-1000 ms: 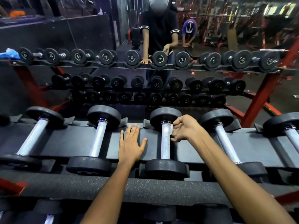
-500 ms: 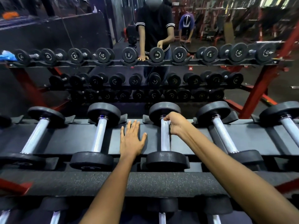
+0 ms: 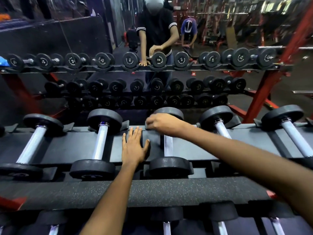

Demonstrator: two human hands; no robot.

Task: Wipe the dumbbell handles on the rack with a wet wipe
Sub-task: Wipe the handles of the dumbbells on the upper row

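Right hand (image 3: 162, 123): fingers curled at far end of middle dumbbell's handle (image 3: 168, 146), by rear weight; wipe itself not discernible, motion blurred. Left hand (image 3: 134, 146): fingers straight, spread, pressed flat on rack shelf (image 3: 67, 148) just left of that handle. Dumbbells cradled side by side along shelf. Mirror (image 3: 169, 65) behind.

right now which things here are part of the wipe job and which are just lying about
In the job:
- right hand, at far end of third chrome dumbbell handle; wipe not visible
- left hand, flat on black rack shelf

Lying about:
- blue cloth-like thing
- mirror's reflected dumbbell rows
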